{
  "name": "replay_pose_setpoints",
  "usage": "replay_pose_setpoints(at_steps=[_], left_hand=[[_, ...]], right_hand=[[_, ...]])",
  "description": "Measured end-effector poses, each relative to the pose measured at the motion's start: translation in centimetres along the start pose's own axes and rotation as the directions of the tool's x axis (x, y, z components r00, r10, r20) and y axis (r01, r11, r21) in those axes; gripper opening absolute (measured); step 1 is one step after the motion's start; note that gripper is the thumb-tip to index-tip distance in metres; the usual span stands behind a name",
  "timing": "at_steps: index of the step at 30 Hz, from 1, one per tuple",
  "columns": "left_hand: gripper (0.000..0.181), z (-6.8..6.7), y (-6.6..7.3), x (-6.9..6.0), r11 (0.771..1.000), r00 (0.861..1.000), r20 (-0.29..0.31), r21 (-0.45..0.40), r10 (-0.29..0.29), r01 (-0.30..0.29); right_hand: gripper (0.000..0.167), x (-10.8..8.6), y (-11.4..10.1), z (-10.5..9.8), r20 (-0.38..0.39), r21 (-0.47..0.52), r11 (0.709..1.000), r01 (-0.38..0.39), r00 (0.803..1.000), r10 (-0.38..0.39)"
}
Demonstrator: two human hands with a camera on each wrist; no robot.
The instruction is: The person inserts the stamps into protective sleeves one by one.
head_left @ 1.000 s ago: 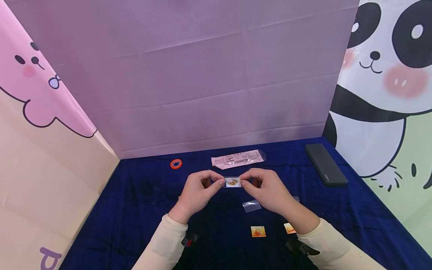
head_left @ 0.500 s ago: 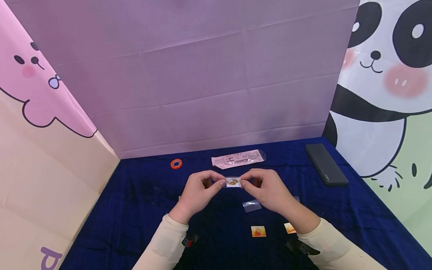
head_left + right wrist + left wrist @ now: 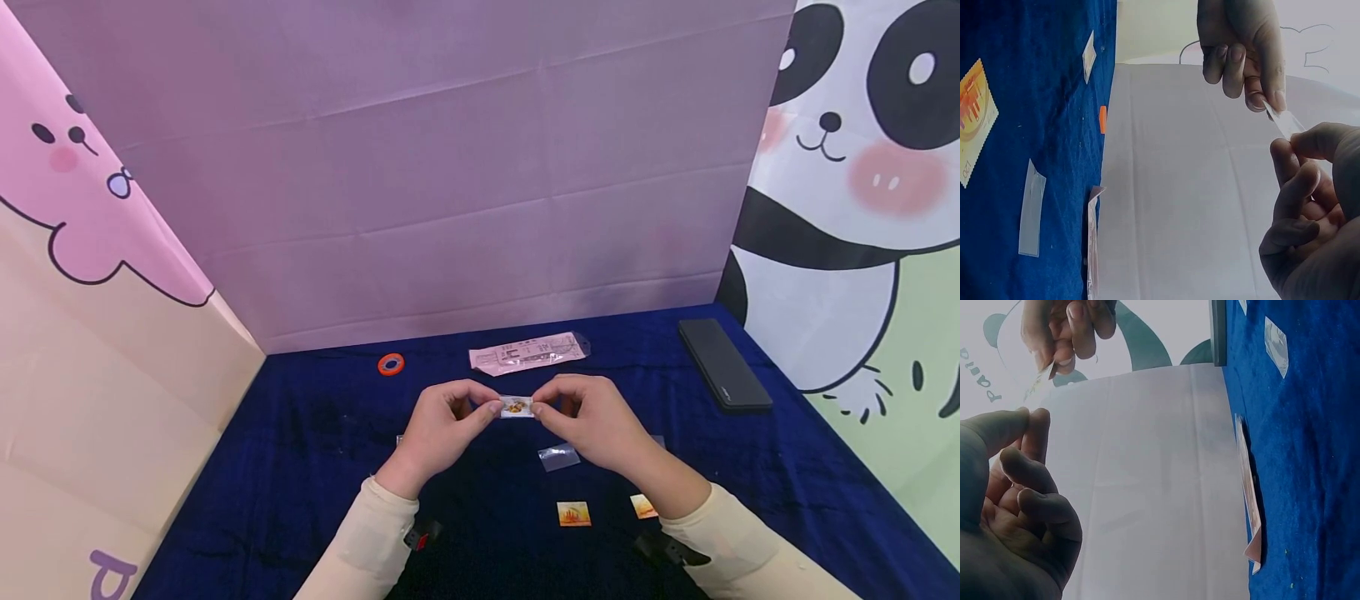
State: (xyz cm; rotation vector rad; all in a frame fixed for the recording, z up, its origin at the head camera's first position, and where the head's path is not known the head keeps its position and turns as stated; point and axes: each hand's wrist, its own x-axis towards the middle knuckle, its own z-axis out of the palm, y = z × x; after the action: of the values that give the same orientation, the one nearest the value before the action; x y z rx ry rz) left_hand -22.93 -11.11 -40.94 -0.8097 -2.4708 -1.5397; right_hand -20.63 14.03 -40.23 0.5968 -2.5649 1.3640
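Note:
A small stamp (image 3: pixel 516 407) with a picture on a white ground, seemingly inside a clear sleeve, is held up above the blue cloth. My left hand (image 3: pixel 442 429) pinches its left edge between thumb and index finger. At the opposite edge, the thumb and index finger of my right hand (image 3: pixel 592 421) pinch it too. The right wrist view shows the thin piece stretched between both sets of fingertips. An orange-yellow stamp (image 3: pixel 573 514) lies on the cloth below. A second one (image 3: pixel 642 507) is partly covered by my right wrist. One clear sleeve (image 3: pixel 558 457) lies beside my right hand.
At the back are an orange tape roll (image 3: pixel 391 364) and a pink printed packet (image 3: pixel 529 353). A dark flat case (image 3: pixel 724 364) lies at the right. Another small pale piece (image 3: pixel 1089 57) sits by my left wrist. Fabric walls border the cloth.

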Motion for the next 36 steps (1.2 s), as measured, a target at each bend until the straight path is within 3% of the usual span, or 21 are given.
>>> replay_pose_setpoints(at_steps=[11, 22, 36], left_hand=[[0.004, 0.0, 0.0, 0.0, 1.0, 1.0, -0.003, -0.013, 0.003, -0.003], [0.004, -0.1, -0.1, 0.1, 1.0, 1.0, 0.006, -0.013, 0.01, -0.01], [0.005, -0.5, -2.2, 0.7, 0.998, 0.997, -0.047, -0.012, -0.055, 0.054]], right_hand=[[0.009, 0.1, -0.1, 0.0, -0.003, 0.007, 1.0, -0.009, 1.0, 0.009], [0.008, 0.1, 0.0, 0.0, 0.053, 0.031, 0.999, -0.023, 0.998, 0.021], [0.005, -1.3, 1.6, -1.2, 0.084, -0.091, 0.995, -0.05, 0.995, 0.057]])
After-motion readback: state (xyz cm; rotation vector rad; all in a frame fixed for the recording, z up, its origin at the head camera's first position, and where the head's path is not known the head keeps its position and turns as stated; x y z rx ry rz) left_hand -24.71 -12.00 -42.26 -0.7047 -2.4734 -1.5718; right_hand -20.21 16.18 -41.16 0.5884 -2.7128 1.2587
